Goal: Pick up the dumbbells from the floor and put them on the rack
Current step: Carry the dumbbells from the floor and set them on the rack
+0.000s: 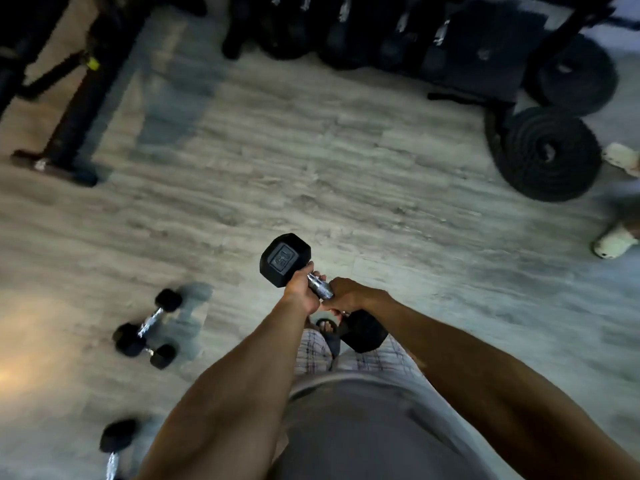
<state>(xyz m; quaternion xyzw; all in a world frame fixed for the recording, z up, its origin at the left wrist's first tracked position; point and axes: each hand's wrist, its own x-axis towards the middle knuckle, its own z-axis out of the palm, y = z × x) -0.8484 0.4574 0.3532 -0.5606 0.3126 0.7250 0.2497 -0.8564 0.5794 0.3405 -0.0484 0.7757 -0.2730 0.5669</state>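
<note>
Both hands hold one black hex dumbbell above the floor: the left grip and the right grip are wrapped tight round its chrome handle. Two smaller dumbbells lie on the floor to the left, and the dark rack stands well apart at the top.

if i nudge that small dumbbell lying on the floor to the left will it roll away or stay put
The small dumbbell would probably stay put: its black ends look flat-sided, not round. It likely feels heavy for its size and rigid, with a metal handle. The dumbbell already lifted takes both the left hand and right hand.
</note>
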